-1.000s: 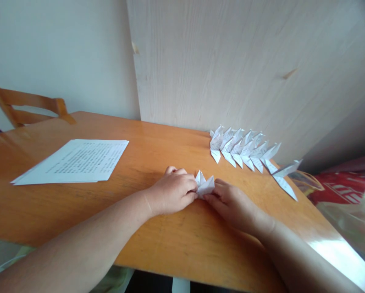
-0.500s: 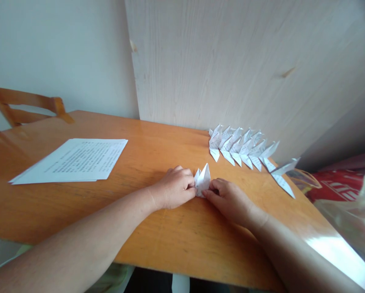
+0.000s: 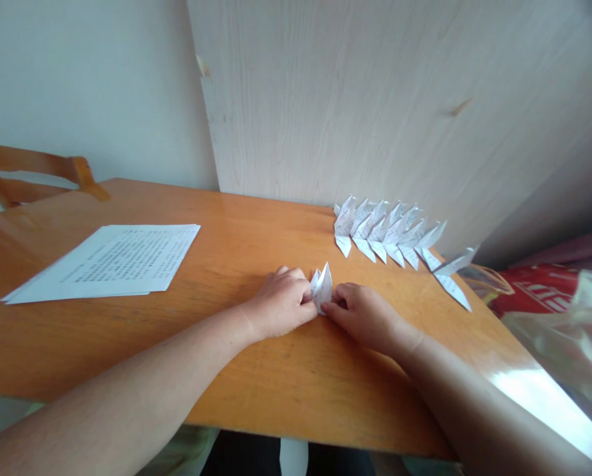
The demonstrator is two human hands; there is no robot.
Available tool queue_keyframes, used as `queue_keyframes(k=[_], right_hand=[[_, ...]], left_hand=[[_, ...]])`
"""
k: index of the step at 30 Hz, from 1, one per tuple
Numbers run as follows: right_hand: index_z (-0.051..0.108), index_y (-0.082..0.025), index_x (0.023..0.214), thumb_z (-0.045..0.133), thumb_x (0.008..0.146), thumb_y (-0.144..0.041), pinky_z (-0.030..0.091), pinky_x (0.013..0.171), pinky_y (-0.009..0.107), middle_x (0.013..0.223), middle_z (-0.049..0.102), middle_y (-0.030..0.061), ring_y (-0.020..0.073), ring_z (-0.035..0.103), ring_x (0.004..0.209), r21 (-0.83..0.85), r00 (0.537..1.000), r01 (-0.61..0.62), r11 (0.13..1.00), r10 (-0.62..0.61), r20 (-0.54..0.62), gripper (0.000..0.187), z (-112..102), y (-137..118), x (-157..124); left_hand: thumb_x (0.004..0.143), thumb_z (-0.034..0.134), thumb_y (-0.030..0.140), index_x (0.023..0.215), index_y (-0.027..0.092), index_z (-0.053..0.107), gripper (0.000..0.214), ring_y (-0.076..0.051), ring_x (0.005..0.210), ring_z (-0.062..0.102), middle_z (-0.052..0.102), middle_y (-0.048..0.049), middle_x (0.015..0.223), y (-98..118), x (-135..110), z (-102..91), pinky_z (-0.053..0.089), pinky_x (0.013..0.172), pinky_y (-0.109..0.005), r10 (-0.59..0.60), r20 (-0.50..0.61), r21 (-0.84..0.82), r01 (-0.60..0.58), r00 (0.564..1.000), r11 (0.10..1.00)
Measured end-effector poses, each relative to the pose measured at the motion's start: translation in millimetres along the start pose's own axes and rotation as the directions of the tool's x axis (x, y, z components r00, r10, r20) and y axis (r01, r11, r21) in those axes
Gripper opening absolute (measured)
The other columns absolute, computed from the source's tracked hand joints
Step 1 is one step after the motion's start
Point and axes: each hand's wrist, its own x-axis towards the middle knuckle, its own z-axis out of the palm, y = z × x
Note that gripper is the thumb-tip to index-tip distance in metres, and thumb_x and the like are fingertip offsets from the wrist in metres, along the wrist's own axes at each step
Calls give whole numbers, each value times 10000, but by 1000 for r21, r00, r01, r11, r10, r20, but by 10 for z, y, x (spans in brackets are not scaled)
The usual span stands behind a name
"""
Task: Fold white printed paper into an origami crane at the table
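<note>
Between my hands, low over the wooden table (image 3: 256, 370), stands a small folded paper piece (image 3: 322, 289) with two pointed tips upward. My left hand (image 3: 285, 299) pinches its left side, fingers curled. On the right side, my right hand (image 3: 363, 312) grips the lower edge between thumb and fingers. The fingertips partly hide the base of the fold. Beyond my right hand, several similar folded paper pieces (image 3: 378, 231) stand in a slanting row. One more folded paper piece (image 3: 453, 277) sits at the right end of the row with its long points spread.
A stack of printed sheets (image 3: 112, 258) lies on the left part of the table. Behind it is a wooden chair (image 3: 38, 162). A pale wood panel (image 3: 350, 99) rises at the table's back edge. Red and clear plastic bags (image 3: 538, 291) are beside the right edge.
The camera view has shifted slightly, so everything appears a little further left. Both hands keep hold of the folded paper, which has turned slightly, its two tips now nearer together.
</note>
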Motion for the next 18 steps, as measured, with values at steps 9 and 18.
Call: queue_keyframes(k=[9,18], right_hand=[[556,-206,678,581,845,-331,287,534,265,690,627,1,134,499,597,23,1000,-12,1000,12,7,210,-7,0,12],[575,-206,694,620,835,-362,305,538,269,704,651,12,147,522,612,38,999,-34,999,33,6,215,-20,9,0]], left_hand=[[762,598,236,656,197,540,126,-183,767,499,592,-26,811,10,-20,18,364,689,-306,-70,-18,-3,70,997,998],[788,621,293,743,212,549,117,-222,852,531,606,-36,888,25,-41,-9,378,691,-323,-125,2,-22,125,992,992]])
